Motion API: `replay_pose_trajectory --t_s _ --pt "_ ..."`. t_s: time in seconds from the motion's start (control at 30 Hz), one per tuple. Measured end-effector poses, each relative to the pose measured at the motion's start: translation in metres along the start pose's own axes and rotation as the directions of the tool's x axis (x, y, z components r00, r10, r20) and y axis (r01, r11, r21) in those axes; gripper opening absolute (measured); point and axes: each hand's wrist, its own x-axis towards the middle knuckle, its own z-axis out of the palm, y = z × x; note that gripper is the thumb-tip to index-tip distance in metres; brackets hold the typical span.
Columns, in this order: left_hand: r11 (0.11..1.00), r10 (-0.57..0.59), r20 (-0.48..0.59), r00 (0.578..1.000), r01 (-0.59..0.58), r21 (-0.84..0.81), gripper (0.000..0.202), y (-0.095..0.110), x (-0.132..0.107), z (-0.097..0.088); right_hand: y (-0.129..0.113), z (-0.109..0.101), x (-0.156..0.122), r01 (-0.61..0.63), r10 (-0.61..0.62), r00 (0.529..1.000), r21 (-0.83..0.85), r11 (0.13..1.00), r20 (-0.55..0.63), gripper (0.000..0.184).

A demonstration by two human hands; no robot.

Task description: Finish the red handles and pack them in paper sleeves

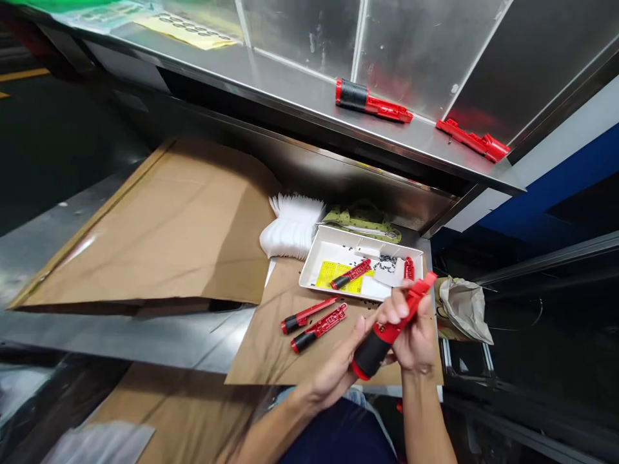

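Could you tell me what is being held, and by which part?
A red-and-black plastic handle: the right hand grips its red middle, the left hand its black end.

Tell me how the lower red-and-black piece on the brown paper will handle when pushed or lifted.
This red-and-black piece probably feels light and stiff: its red part looks like moulded plastic with cut-outs. Its round black grip may let it rock when pushed, and that matte surface probably isn't very slippery.
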Motion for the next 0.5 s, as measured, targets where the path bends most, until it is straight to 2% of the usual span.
replay_pose_trajectory --t_s 0.03,0.1,0.17,0.23,0.27,0.3,0.4,0.5 --pt "0.999 -0.04 0.008 0.999 0.04 -0.027 0.074 0.005 0.003 0.0 -0.005 0.001 0.002 0.006 -0.002 1.0 -0.188 0.982 0.018 0.043" --pt "0.995 -0.091 0.002 0.996 0.091 -0.038 0.061 0.013 0.005 -0.004 -0.02 -0.005 0.008 0.068 -0.057 0.998 -0.531 0.844 0.038 0.059" --pt "0.99 -0.134 -0.054 0.989 0.132 -0.045 0.052 0.02 0.004 -0.01 -0.037 -0.026 0.013 0.125 -0.203 0.979 -0.799 0.588 0.004 0.063" --pt "0.987 -0.145 -0.16 0.977 0.13 -0.096 0.045 0.026 0.004 -0.016 -0.046 -0.058 0.012 0.012 -0.297 0.952 -0.959 0.284 -0.076 0.053" --pt "0.983 -0.143 -0.221 0.965 0.114 -0.141 0.041 0.03 0.004 -0.019 -0.043 -0.076 0.01 -0.095 -0.28 0.951 -0.985 0.144 -0.133 0.046" --pt "0.977 -0.144 -0.281 0.949 0.091 -0.192 0.038 0.033 0.004 -0.02 -0.036 -0.093 0.006 -0.188 -0.218 0.956 -0.98 0.058 -0.197 0.039" --pt "0.953 -0.143 -0.436 0.888 0.006 -0.301 0.041 0.041 0.008 -0.017 0.012 -0.132 -0.01 -0.336 -0.039 0.942 -0.94 -0.055 -0.334 0.016" --pt "0.948 -0.122 -0.505 0.854 -0.049 -0.313 0.049 0.043 0.013 -0.007 0.067 -0.151 -0.025 -0.424 0.024 0.902 -0.896 -0.132 -0.43 0.017"
